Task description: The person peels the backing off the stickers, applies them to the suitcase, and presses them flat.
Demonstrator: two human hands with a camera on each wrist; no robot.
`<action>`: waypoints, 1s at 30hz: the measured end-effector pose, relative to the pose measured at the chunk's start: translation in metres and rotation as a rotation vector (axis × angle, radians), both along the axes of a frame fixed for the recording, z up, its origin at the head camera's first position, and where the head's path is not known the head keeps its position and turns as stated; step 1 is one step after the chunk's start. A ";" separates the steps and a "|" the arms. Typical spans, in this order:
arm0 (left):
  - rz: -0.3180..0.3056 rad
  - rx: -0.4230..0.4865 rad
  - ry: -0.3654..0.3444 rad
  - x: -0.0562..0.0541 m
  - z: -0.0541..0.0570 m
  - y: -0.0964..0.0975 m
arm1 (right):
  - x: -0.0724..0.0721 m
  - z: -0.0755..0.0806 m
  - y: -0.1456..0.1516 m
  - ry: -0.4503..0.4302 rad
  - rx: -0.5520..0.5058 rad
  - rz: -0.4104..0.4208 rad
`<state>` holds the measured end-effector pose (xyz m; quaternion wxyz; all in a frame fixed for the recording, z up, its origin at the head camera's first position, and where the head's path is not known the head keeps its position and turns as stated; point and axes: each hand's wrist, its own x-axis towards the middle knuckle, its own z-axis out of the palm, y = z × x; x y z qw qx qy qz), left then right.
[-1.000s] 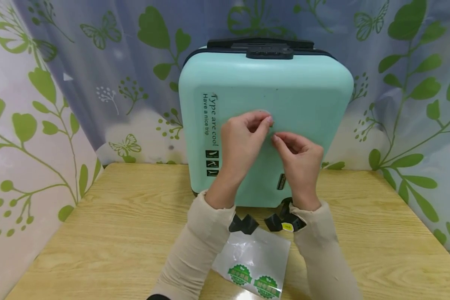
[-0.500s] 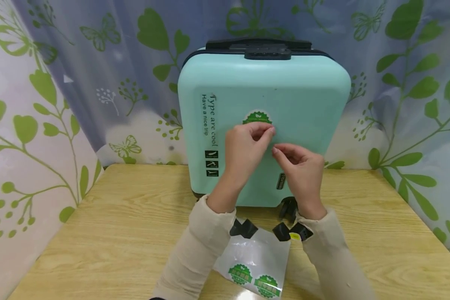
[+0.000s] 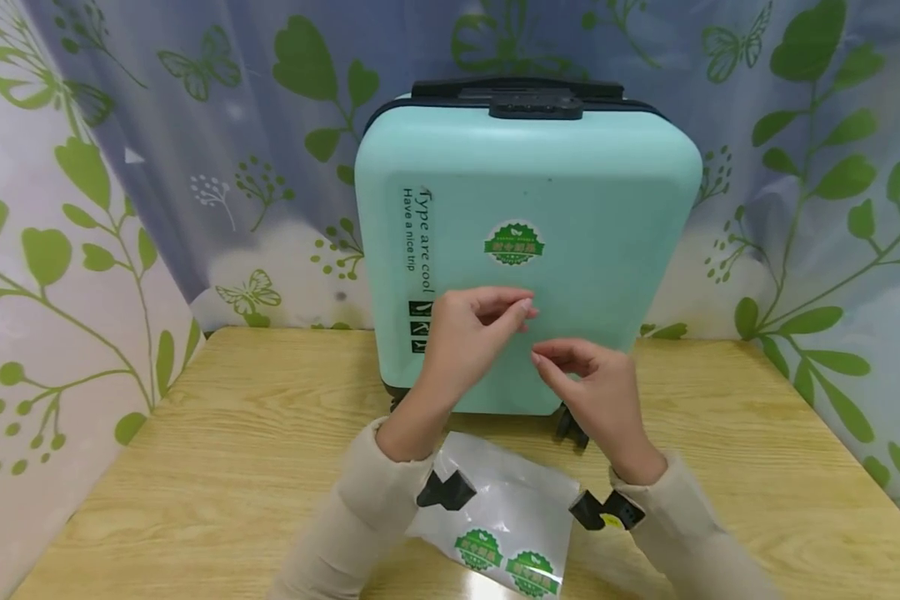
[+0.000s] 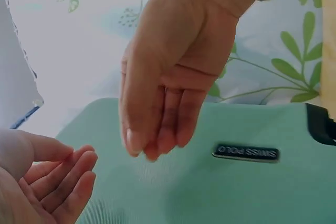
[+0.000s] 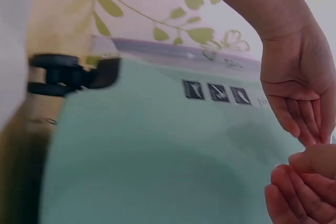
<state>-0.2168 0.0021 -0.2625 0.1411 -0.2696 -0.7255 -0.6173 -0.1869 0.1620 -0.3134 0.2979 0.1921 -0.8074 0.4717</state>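
A round green sticker (image 3: 514, 243) lies on the front face of a mint-green suitcase (image 3: 600, 225), right of its printed lettering. Below the sticker, my left hand (image 3: 472, 337) is in front of the suitcase, fingers bent loosely towards the thumb. Lower and to the right is my right hand (image 3: 596, 392), in a similar pose, its fingertips a short way from the left ones. Nothing shows between the fingers of either hand. In the left wrist view, the right hand (image 4: 168, 66) reaches down from the top and the left hand (image 4: 47, 177) is at lower left.
A clear sheet (image 3: 510, 492) with two green stickers lies on the wooden table (image 3: 270, 467), below the hands. The suitcase stands on its wheels (image 3: 570, 429) against a leaf-patterned curtain (image 3: 270, 108). A SWISS POLO badge (image 4: 247, 152) sits on its front.
Both hands have drawn down and away from the sticker. It was first covered by the left hand, then half showing, and is now in full view on the suitcase.
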 end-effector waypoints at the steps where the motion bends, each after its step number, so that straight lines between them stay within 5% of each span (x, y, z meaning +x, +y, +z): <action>1: -0.014 -0.002 -0.016 0.002 -0.002 -0.003 | 0.002 -0.003 0.000 -0.008 0.015 0.011; 15: -0.101 -0.126 -0.097 0.014 -0.051 -0.039 | 0.035 -0.038 -0.003 -0.203 0.087 0.213; 24: -0.110 -0.259 -0.060 0.019 -0.086 -0.049 | 0.045 -0.053 0.001 -0.390 0.080 0.285; 30: -0.168 -0.305 -0.137 0.027 -0.104 -0.058 | 0.048 -0.064 0.001 -0.445 0.056 0.329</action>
